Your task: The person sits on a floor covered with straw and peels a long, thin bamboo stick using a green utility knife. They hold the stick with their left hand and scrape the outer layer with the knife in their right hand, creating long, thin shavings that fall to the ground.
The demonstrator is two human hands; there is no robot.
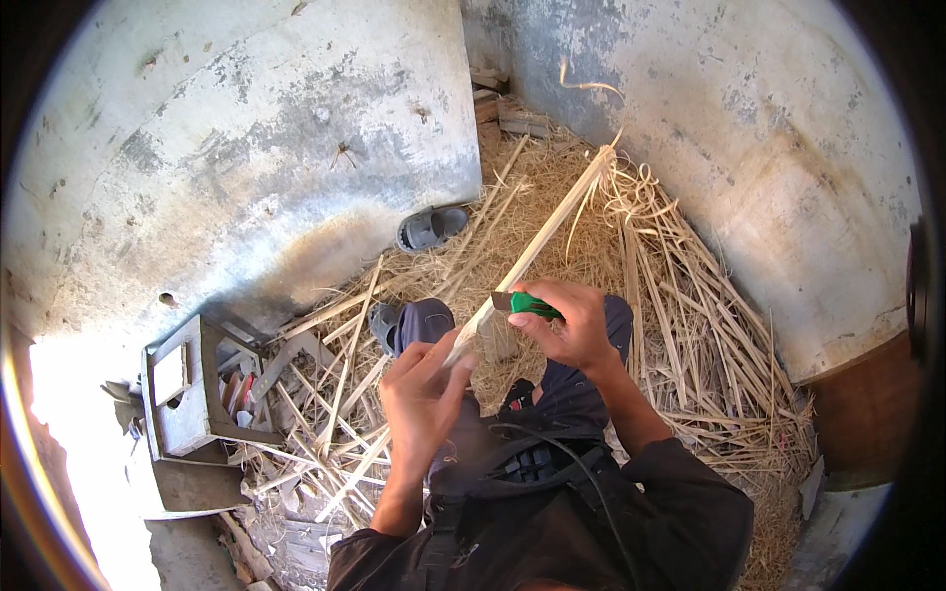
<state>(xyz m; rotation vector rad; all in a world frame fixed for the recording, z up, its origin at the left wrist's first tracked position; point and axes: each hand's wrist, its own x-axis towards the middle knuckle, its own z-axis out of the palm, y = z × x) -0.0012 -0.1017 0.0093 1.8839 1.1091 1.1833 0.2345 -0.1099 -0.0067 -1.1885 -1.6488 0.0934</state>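
A long, pale wooden strip (549,229) slants away from me, its near end gripped in my left hand (419,402), thumb and fingers closed around it. Thin curled shavings (631,192) hang about its far end. My right hand (574,323) is wrapped around a green-handled utility knife (530,304). Its short, dark blade lies against the strip, a little beyond my left fingers. Both hands are over my knees, and part of the knife's handle is hidden by my right fingers.
Many split wooden strips (705,345) lie heaped to the right, and more are scattered at left. Fine shavings (562,177) cover the floor. A small wooden box (182,399) with items inside stands left. A grey sandal (432,229) lies by the weathered wall (325,118).
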